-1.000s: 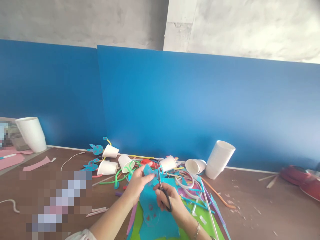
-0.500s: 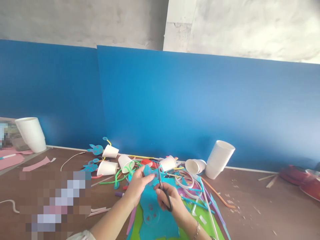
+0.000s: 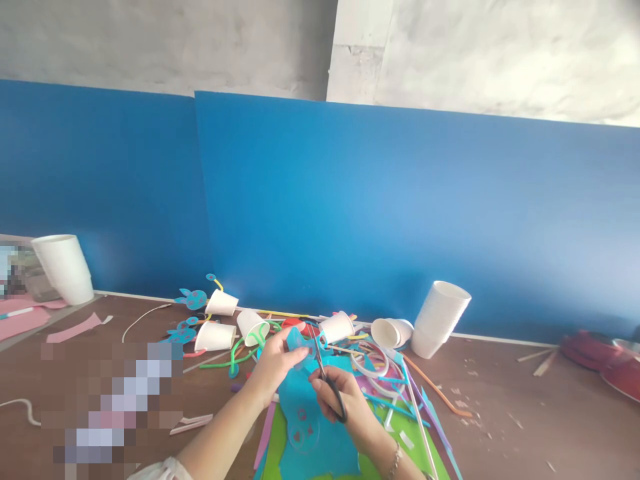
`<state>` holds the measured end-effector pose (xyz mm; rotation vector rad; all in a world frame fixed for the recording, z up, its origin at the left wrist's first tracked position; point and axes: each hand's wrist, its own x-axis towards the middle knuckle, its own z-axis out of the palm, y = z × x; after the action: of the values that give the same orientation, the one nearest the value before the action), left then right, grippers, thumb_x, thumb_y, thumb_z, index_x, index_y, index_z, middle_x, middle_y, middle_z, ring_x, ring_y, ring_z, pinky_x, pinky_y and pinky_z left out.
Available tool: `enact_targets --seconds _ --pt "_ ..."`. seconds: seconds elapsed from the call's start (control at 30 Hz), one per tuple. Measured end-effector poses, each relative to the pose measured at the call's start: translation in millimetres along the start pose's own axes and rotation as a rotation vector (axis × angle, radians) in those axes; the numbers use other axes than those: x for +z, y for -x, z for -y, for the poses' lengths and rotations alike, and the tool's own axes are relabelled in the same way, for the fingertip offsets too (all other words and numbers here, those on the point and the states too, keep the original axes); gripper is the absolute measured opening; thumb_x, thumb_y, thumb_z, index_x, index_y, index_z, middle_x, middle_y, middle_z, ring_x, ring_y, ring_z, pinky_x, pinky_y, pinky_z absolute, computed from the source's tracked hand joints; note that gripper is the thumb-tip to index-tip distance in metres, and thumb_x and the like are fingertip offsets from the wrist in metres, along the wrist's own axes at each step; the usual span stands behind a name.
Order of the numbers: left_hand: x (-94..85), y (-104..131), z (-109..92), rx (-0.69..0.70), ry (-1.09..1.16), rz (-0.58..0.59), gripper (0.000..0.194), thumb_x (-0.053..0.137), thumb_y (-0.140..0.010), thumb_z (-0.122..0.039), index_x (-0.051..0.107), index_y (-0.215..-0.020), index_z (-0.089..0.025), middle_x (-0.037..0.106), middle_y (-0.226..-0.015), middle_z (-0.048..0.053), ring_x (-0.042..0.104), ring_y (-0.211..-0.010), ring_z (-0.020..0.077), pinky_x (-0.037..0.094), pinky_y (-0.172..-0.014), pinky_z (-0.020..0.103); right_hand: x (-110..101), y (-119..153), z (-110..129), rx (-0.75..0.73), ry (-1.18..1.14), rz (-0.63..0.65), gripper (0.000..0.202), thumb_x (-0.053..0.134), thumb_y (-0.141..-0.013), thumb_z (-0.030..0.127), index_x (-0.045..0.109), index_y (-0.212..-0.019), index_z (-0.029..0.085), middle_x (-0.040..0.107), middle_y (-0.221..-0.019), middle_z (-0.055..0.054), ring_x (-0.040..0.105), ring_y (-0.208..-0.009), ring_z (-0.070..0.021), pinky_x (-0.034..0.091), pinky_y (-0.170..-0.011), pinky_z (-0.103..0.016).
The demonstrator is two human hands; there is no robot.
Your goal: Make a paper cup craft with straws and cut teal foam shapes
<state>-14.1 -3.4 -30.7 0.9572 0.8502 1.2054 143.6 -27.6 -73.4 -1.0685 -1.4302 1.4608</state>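
Note:
My left hand (image 3: 277, 363) pinches a small piece of blue paper (image 3: 296, 341) above the cluttered middle of the table. Black-handled scissors (image 3: 333, 393) are in my right hand (image 3: 345, 407), their blades pointing up and away at the right edge of that piece. Whether the blades touch the paper I cannot tell. Below both hands lies a larger blue sheet (image 3: 320, 447) with a rounded face drawn on it, on top of green paper (image 3: 400, 457).
White paper cups lie on their sides, one cup (image 3: 215, 336) with a blue rabbit-shaped cutout (image 3: 181, 333). A cup stack (image 3: 440, 320) leans at right; another stack (image 3: 64, 269) stands far left. Coloured pipe cleaners (image 3: 373, 363) and scraps surround the sheet. A blue partition (image 3: 400, 213) borders the table.
Both hands stay almost in place. The small blue paper has tilted slightly in my left hand, and the scissors have shifted very little.

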Motion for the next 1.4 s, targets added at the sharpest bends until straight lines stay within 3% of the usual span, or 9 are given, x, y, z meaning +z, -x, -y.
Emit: enact_targets --seconds 0.33,0.43,0.57,0.8,1.07,1.4 --pt "-8.3 -5.0 -0.4 -0.005 -0.058 0.027 0.072 0.077 -0.061 -0.023 0.053 -0.129 -0.017 0.072 -0.090 0.003 0.063 -0.072 0.0155 0.045 -0.068 0.024 -0.2 -1.1 0.4 0.006 0.013 0.025 0.036 0.069 -0.074 0.050 0.059 -0.078 0.016 0.040 -0.042 0.010 0.029 -0.036 -0.0050 0.018 -0.039 -0.021" --pt "-5.2 -2.4 -1.8 0.025 -0.056 -0.008 0.072 0.078 -0.062 -0.025 0.051 -0.129 -0.018 0.071 -0.092 0.004 0.063 -0.077 0.0165 0.046 -0.071 0.025 0.2 -1.5 -0.4 0.006 0.011 0.007 0.037 0.068 -0.074 0.052 0.059 -0.079 0.016 0.040 -0.042 0.009 0.030 -0.036 -0.0052 0.018 -0.039 -0.021" --pt "2.6 1.3 3.4 -0.004 -0.048 -0.022 0.048 0.077 -0.064 -0.036 0.062 -0.106 -0.018 0.070 -0.092 0.005 0.063 -0.084 0.0199 0.048 -0.072 0.028 0.7 -0.5 0.2 -0.009 0.001 -0.038 0.039 0.067 -0.074 0.053 0.059 -0.080 0.016 0.043 -0.044 0.009 0.031 -0.037 -0.0052 0.019 -0.040 -0.021" --pt "4.3 3.2 12.9 -0.002 -0.149 0.010 0.023 0.073 -0.068 -0.034 0.060 -0.065 -0.016 0.054 -0.055 -0.003 0.048 -0.054 0.0116 0.038 -0.058 0.024 1.1 -1.7 -2.0 -0.007 0.008 -0.022 0.042 0.065 -0.074 0.055 0.059 -0.085 0.015 0.051 -0.047 0.006 0.039 -0.039 -0.0072 0.023 -0.040 -0.020" --pt "-3.3 0.3 7.7 -0.006 -0.240 0.081 0.024 0.070 -0.069 -0.035 0.056 -0.061 -0.017 0.054 -0.053 -0.002 0.046 -0.054 0.0117 0.033 -0.056 0.024 1.5 1.9 7.0 -0.040 0.021 -0.014 0.040 0.067 -0.074 0.053 0.060 -0.081 0.015 0.041 -0.044 0.009 0.031 -0.040 -0.0059 0.021 -0.042 -0.021" --pt "-9.9 -3.4 0.1 -0.054 -0.305 0.115 0.032 0.073 -0.062 -0.043 0.054 -0.057 -0.017 0.053 -0.050 -0.002 0.045 -0.051 0.0116 0.031 -0.054 0.024 -0.1 1.4 3.6 -0.001 -0.018 0.021 0.040 0.069 -0.073 0.051 0.061 -0.082 0.014 0.040 -0.043 0.010 0.029 -0.037 -0.0043 0.015 -0.040 -0.021"
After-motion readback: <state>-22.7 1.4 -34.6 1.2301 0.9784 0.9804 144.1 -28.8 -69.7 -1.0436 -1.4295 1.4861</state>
